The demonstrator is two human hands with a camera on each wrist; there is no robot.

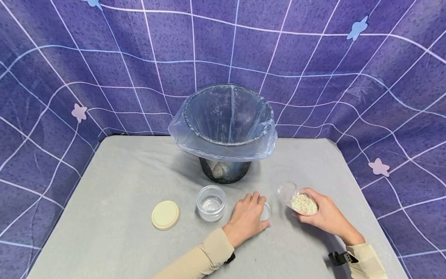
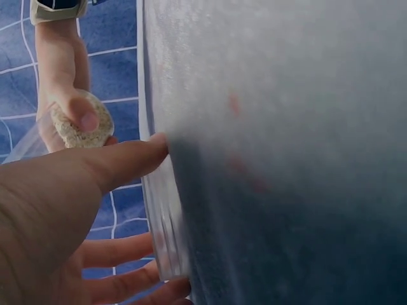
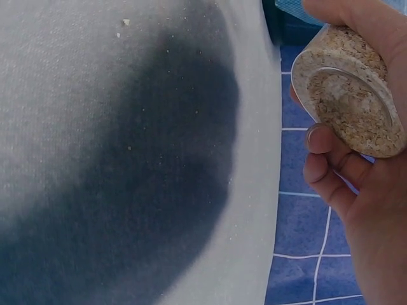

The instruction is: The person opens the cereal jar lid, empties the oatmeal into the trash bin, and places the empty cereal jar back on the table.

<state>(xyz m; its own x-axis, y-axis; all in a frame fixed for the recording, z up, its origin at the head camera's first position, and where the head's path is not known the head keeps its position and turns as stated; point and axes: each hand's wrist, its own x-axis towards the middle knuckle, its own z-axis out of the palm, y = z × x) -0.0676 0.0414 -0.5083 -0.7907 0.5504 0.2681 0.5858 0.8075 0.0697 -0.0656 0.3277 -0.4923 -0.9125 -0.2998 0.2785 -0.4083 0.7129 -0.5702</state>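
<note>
My right hand [image 1: 325,213] grips a clear jar [image 1: 287,192] tipped on its side above the table, its mouth toward the left. Pale flakes that look like oats [image 1: 305,204] fill its base end; the right wrist view shows them through the jar's bottom [image 3: 353,105]. Low at the tabletop, my left hand [image 1: 246,217] holds a clear round lid [image 1: 265,212] by its edge. Thumb and fingers lie around the lid's rim [image 2: 166,235] in the left wrist view. Just left of that hand stands an uncovered clear jar [image 1: 211,203], apparently with nothing in it.
A black mesh bin [image 1: 225,170] lined with a translucent blue bag [image 1: 181,133] stands at the back middle. One cream round lid [image 1: 165,215] lies at the left on the grey table [image 1: 115,186]. Purple gridded curtains [image 1: 216,42] enclose the back and sides.
</note>
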